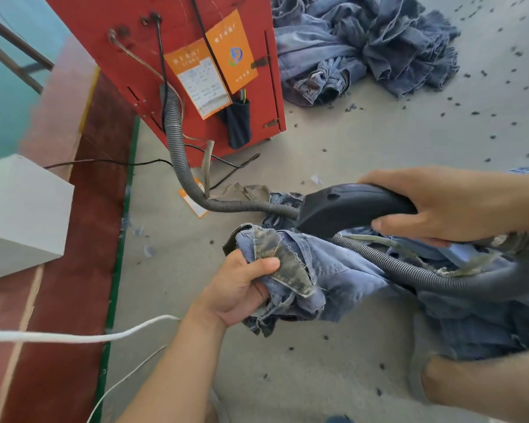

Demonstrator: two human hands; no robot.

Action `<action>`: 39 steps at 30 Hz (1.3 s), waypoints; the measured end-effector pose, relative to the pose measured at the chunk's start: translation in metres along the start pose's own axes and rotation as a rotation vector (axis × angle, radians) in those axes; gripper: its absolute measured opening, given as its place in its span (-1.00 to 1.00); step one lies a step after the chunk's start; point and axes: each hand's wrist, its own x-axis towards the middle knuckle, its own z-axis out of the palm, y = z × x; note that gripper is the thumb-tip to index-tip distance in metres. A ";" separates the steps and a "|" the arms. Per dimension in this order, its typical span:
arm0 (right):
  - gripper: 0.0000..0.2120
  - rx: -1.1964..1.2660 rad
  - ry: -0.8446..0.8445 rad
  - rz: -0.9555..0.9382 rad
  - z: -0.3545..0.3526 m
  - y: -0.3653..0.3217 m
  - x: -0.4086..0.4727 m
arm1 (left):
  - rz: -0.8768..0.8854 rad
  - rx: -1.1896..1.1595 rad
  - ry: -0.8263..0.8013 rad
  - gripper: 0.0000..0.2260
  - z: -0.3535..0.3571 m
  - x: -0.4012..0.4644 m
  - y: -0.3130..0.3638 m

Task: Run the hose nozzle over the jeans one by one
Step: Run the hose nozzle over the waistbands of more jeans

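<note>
Left hand [239,288]: fingers and thumb curled tight round a bunched, turned-out end of the jeans [342,279], pale blue denim with a worn greenish hem showing above the thumb. The rest of that pair trails off to the right and down, under the right forearm.

Right hand [446,206]: wrapped round the rear of the dark hose nozzle [345,206], thumb below, fingers over the top. The nozzle sits just above the held jeans, its blunt end pointing left, close over the cloth; contact cannot be told.

Grey ribbed hose [177,148]: one run leaves the nozzle's left end, curves across the floor and climbs to the red cabinet [177,56] beyond the hands. A second ribbed length loops under the right hand across the denim.

Left of the left hand: a white cord [74,337] over a red-painted strip, and a white block [19,215] further out.

Floor [364,148]: grey, strewn with small dark scraps of lint.

Beyond the right hand, beside the cabinet: a heap of more jeans [364,44]. Orange tags [214,65] hang on the cabinet face.
</note>
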 end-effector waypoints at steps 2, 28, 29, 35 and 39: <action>-0.67 -0.054 -0.019 -0.025 -0.003 0.006 -0.007 | 0.043 -0.076 0.000 -0.74 0.001 0.000 -0.005; -0.59 -0.314 0.073 -0.097 0.043 -0.010 0.016 | 0.060 -0.246 0.091 -0.67 -0.014 0.003 -0.014; -0.59 -0.307 0.095 -0.104 0.044 -0.011 0.017 | 0.049 -0.241 0.084 -0.65 -0.015 0.003 -0.013; -0.54 -0.322 -0.064 -0.119 0.026 -0.007 0.008 | -0.039 -0.202 0.159 -0.51 -0.014 0.013 -0.006; -0.57 -0.357 -0.045 -0.139 0.041 -0.008 0.019 | -0.066 -0.196 0.187 -0.65 -0.004 0.011 -0.006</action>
